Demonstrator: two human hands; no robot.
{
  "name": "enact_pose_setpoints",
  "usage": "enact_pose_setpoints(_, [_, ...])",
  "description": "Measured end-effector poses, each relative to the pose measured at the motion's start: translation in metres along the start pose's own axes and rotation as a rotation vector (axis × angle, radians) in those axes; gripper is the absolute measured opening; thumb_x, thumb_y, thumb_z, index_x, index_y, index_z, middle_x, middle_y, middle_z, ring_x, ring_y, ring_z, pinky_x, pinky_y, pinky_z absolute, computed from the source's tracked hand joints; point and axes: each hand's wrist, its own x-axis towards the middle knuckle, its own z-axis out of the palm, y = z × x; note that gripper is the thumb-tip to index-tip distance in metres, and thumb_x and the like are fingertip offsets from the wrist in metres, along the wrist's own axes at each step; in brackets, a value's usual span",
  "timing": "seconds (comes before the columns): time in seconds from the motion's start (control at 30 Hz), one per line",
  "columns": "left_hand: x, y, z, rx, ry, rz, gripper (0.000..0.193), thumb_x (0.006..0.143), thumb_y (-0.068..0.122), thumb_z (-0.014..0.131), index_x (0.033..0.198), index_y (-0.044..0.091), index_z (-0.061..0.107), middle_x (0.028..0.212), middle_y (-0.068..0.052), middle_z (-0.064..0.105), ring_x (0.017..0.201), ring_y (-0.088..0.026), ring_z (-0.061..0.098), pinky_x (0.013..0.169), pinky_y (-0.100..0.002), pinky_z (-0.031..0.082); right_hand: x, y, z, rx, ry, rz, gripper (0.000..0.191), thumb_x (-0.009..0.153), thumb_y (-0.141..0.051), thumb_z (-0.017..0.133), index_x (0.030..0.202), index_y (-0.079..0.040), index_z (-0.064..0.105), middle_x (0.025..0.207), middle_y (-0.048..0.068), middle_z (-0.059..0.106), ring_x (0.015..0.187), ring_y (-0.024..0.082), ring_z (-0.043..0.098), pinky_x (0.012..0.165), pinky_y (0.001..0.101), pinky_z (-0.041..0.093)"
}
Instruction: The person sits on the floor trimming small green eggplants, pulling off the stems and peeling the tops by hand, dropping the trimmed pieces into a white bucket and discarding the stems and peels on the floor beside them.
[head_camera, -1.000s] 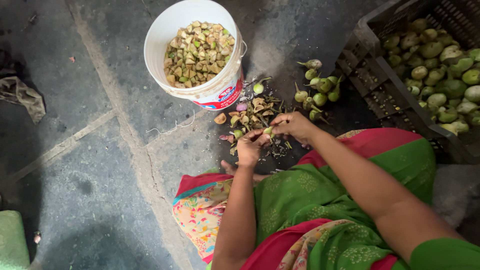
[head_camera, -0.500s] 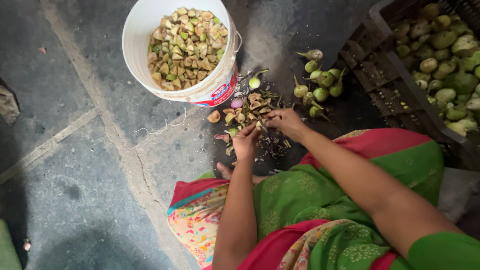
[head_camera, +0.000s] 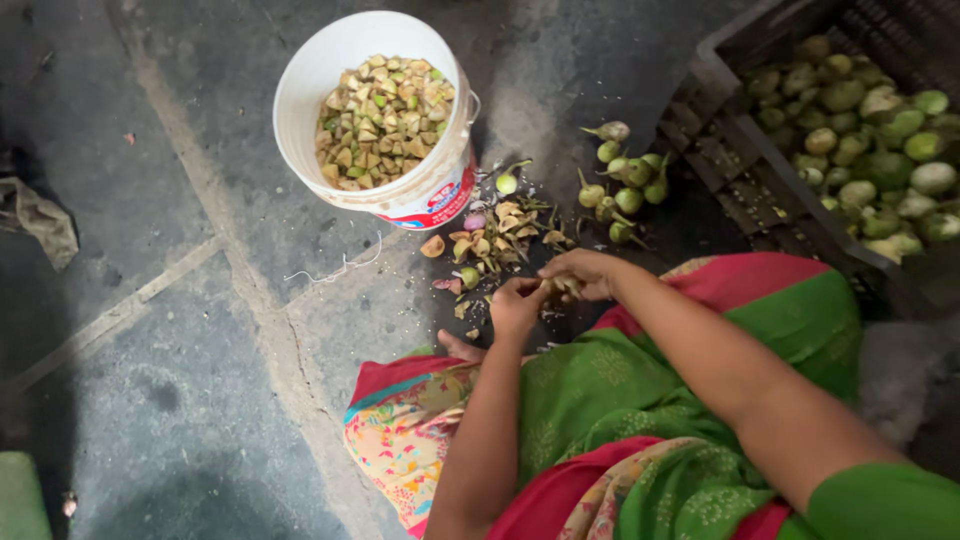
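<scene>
Head view: left hand (head_camera: 516, 303) and right hand (head_camera: 583, 274) meet low over the stone floor (head_camera: 170, 300), both grips clenched on one small pale vegetable piece (head_camera: 556, 288) between the fingertips; its long axis cannot be told. Peel scraps (head_camera: 490, 238) lie just beyond. White bucket (head_camera: 300, 90) of cut pieces sits farther ahead-left, whole green brinjals (head_camera: 625, 180) ahead-right, nearer the right hand.

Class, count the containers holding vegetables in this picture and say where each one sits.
2. A white bucket of cut pieces stands at top centre; a dark crate of whole green vegetables sits at top right, partly cut off.
</scene>
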Motion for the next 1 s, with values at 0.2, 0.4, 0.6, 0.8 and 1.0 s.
enact_pose_setpoints(0.2, [-0.019, 0.026, -0.020, -0.243, -0.271, 0.111, 0.033, 0.078, 0.013, 0.077, 0.108, 0.001, 0.071, 0.092, -0.009, 0.079, 0.080, -0.015, 0.077, 0.074, -0.030, 0.062, -0.031, -0.009, -0.004, -0.074, 0.028, -0.068, 0.015, 0.083, -0.009, 0.078, 0.093, -0.011, 0.067, 0.081, 0.003, 0.070, 0.065, 0.013, 0.065, 0.051, 0.0293, 0.048])
enact_pose_setpoints(0.4, [-0.011, 0.004, -0.040, 0.010, -0.134, 0.215, 0.031, 0.084, 0.023, 0.077, 0.108, 0.005, 0.072, 0.095, -0.011, 0.079, 0.083, -0.023, 0.077, 0.075, -0.036, 0.060, -0.097, -0.128, 0.059, -0.505, 0.295, -0.445, 0.019, 0.086, -0.021, 0.079, 0.095, -0.011, 0.065, 0.073, 0.010, 0.065, 0.050, 0.013, 0.054, 0.036, 0.0252, 0.037])
enact_pose_setpoints(0.6, [0.006, -0.018, -0.021, 0.329, -0.102, 0.326, 0.033, 0.079, 0.029, 0.080, 0.103, 0.008, 0.073, 0.097, -0.015, 0.077, 0.093, -0.036, 0.073, 0.083, -0.046, 0.057, -0.114, -0.246, 0.158, -0.739, 0.210, -1.083, 0.053, 0.088, -0.020, 0.081, 0.135, -0.016, 0.057, 0.111, 0.002, 0.071, 0.099, 0.013, 0.072, 0.081, 0.0420, 0.061])
enact_pose_setpoints(0.8, [0.005, -0.007, -0.019, 0.398, -0.150, 0.238, 0.039, 0.080, 0.033, 0.080, 0.108, 0.008, 0.071, 0.101, -0.019, 0.074, 0.098, -0.039, 0.071, 0.085, -0.050, 0.056, -0.055, -0.238, 0.091, -0.573, 0.298, -0.957, 0.025, 0.094, -0.015, 0.072, 0.116, -0.003, 0.070, 0.091, 0.006, 0.071, 0.073, 0.014, 0.069, 0.058, 0.0282, 0.061])
enact_pose_setpoints(1.0, [0.015, -0.001, 0.001, 0.536, -0.253, 0.175, 0.032, 0.092, 0.034, 0.069, 0.105, 0.004, 0.067, 0.104, -0.027, 0.070, 0.098, -0.046, 0.068, 0.085, -0.054, 0.055, 0.025, -0.148, -0.008, -0.463, 0.538, -0.474, 0.007, 0.093, -0.009, 0.073, 0.095, -0.002, 0.072, 0.080, 0.014, 0.070, 0.060, 0.021, 0.067, 0.049, 0.0328, 0.055])
